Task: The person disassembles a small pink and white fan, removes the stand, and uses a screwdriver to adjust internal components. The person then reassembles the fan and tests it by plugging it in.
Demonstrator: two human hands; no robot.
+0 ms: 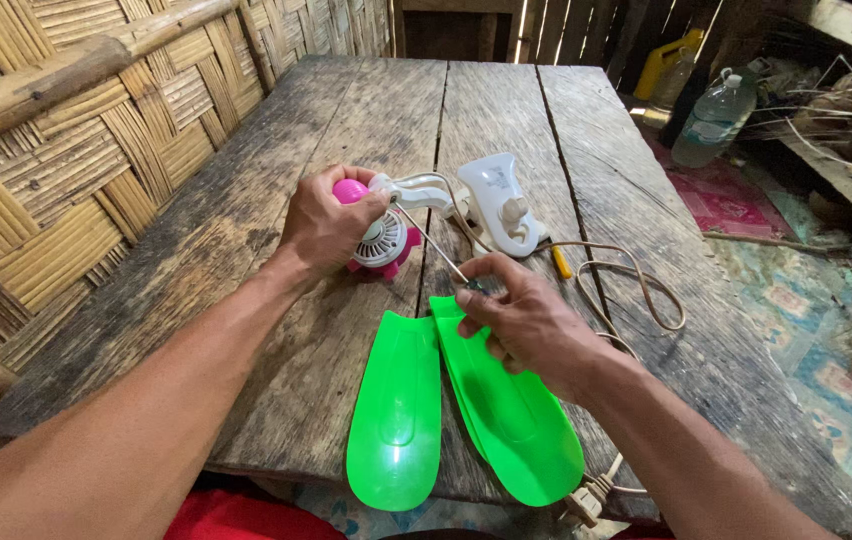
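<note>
The left hand (324, 225) closes over a pink and white fan motor (381, 243), hiding most of it; the right hand (521, 322) pinches a thin screwdriver (433, 243), its handle buried in the fingers and its tip lost at the motor; glossy green blades (461, 405) lie on the rough plank desk (506, 110); a white plastic base (499, 203) trails a cord (626, 290).

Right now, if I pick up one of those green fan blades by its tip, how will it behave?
The green fan blades look thin and glossy, so probably light, a bit springy and slippery. They lie flat on the wooden table, so they are unlikely to roll. One overlaps another near your right hand, so lifting it may drag its neighbour.
</note>
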